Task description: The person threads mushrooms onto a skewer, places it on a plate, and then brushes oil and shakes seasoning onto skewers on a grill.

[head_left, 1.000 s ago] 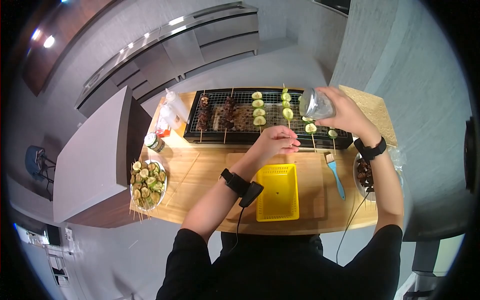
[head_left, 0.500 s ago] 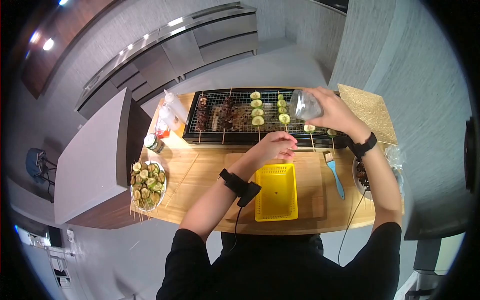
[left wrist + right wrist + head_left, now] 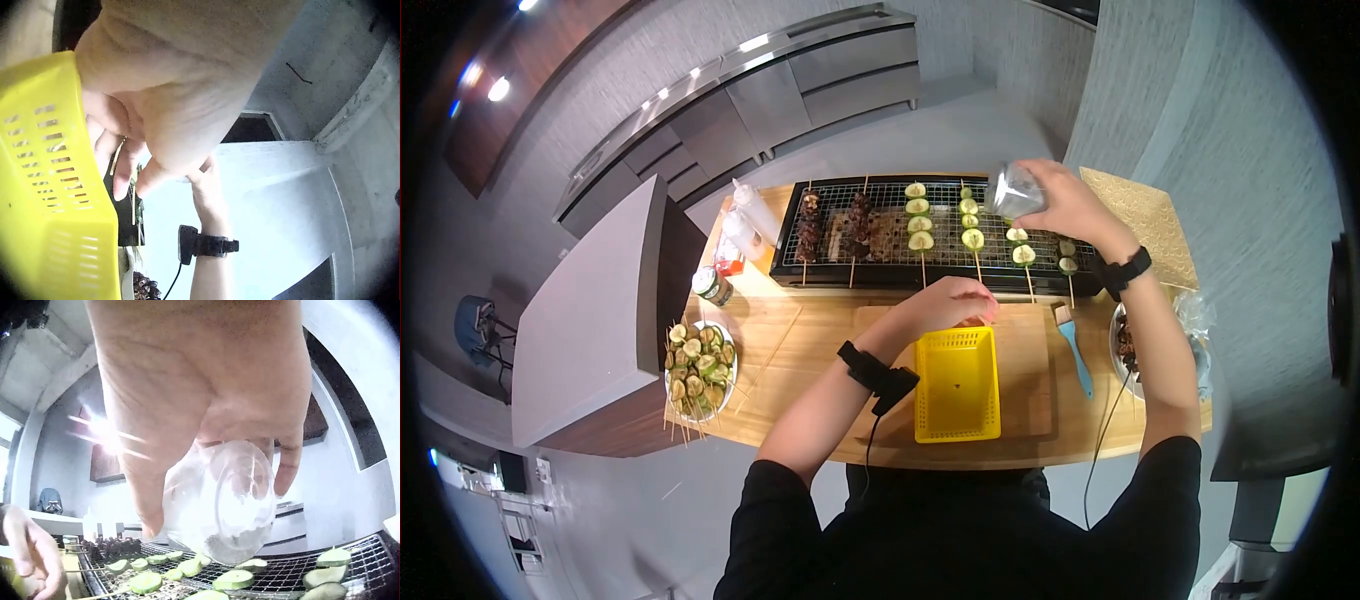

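Note:
My right hand [image 3: 1075, 205] grips a clear jar [image 3: 1014, 192] and holds it tilted over the right half of the black grill [image 3: 880, 280]. Grey grains lie inside the jar [image 3: 234, 547] in the right wrist view. Below it, skewers of green-rimmed cucumber slices [image 3: 972, 238] rest on the wire mesh. My left hand [image 3: 950, 303] hovers at the far rim of the yellow basket [image 3: 957, 395], fingers loosely bent and holding nothing. In the left wrist view the basket's slotted wall [image 3: 56, 150] stands beside that hand.
Two dark meat skewers [image 3: 808, 230] lie on the grill's left side. White squeeze bottles [image 3: 752, 208] and a small jar [image 3: 712, 287] stand left of it. A plate of sliced-vegetable skewers [image 3: 700, 370] is at the left, a blue brush [image 3: 1075, 355] at the right, near a bowl of meat [image 3: 1127, 345].
The jar has tipped and shifted left, then slightly up and back right, in my right hand. My left hand has lowered toward the basket's far rim.

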Tool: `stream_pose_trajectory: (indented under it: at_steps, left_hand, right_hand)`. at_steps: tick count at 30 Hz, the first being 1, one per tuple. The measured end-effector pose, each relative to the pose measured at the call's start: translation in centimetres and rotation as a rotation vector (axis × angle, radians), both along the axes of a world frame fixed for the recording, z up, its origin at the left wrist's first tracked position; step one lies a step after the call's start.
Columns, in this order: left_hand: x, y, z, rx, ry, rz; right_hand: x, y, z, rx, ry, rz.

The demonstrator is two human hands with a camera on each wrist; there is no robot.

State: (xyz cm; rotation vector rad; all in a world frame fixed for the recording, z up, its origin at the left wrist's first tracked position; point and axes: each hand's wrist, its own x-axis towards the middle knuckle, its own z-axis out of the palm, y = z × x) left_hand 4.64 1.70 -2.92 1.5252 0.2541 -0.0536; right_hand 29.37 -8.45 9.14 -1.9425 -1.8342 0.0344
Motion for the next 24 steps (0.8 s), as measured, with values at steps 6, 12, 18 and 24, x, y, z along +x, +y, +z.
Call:
stream_pose_trajectory:
  at_steps: [6, 12, 18, 24]
  left_hand:
    - [0.1, -1.0, 2.0, 0.254, -0.015, -0.159]
    - [1.6, -3.0, 2.8, 0.178, -0.145, -0.192]
    - [2.6, -4.7, 4.7, 0.02, -0.01, -0.158]
    - [4.5, -4.9, 2.3, -0.218, -0.055, -0.012]
  right_hand:
    - [1.7, -3.5, -0.1, 0.063, -0.02, -0.028]
    - [1.3, -6.7, 0.0, -0.101, 0.039, -0.016]
    - [0.8, -7.4, 0.8, -0.027, 0.082, -0.024]
    - [2.3, -6.1, -0.5, 0.01, -0.019, -0.041]
